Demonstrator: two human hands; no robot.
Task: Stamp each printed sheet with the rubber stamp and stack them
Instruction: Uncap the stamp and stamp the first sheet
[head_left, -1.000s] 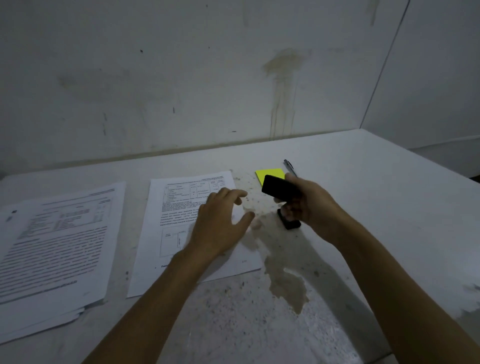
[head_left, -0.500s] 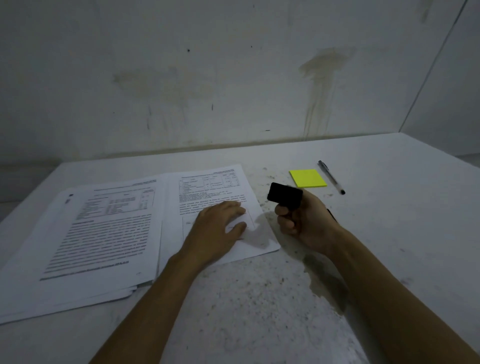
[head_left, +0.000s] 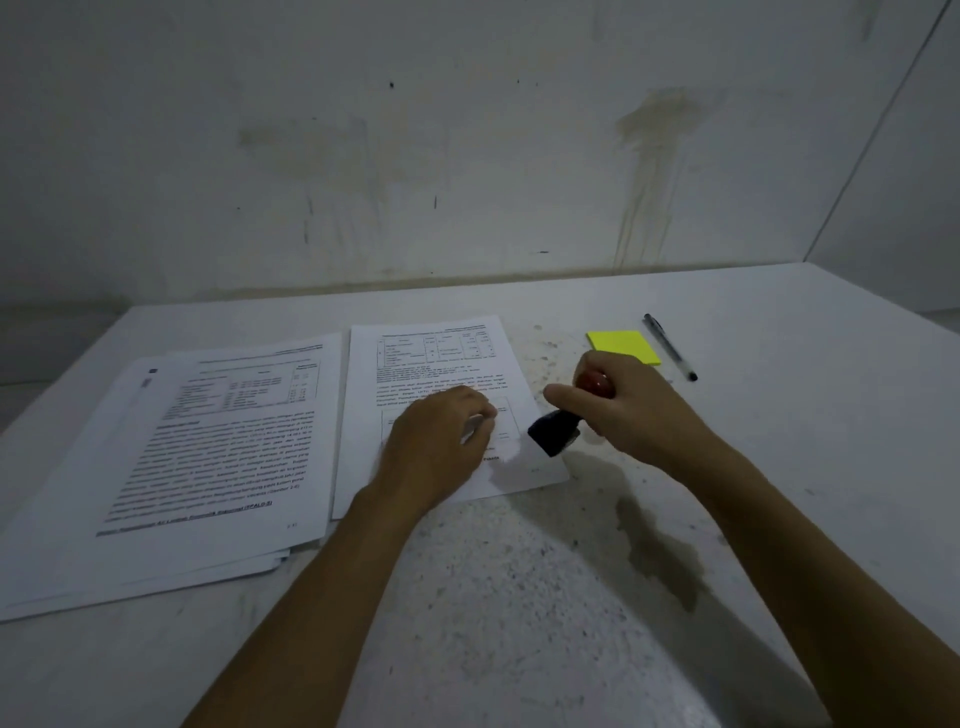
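A black rubber stamp with a red handle is held in the right hand, with the fingers curled round the handle in a firm grip. The stamp is tilted, with its black base just over the near right part of a single white printed sheet. Whether the base touches the paper cannot be told. The sheet is pressed flat by the left hand, with relaxed fingers and nothing gripped.

If the stamp is pushed down while tilted, only half a mark may be made. It is also close to the sheet's right edge, so part of the mark could land on the white speckled table. The sheet could slide if the left hand is lifted too soon.

A stack of white printed sheets lies just left. A yellow sticky pad and a black pen lie far right. Bare table is seen near the body.
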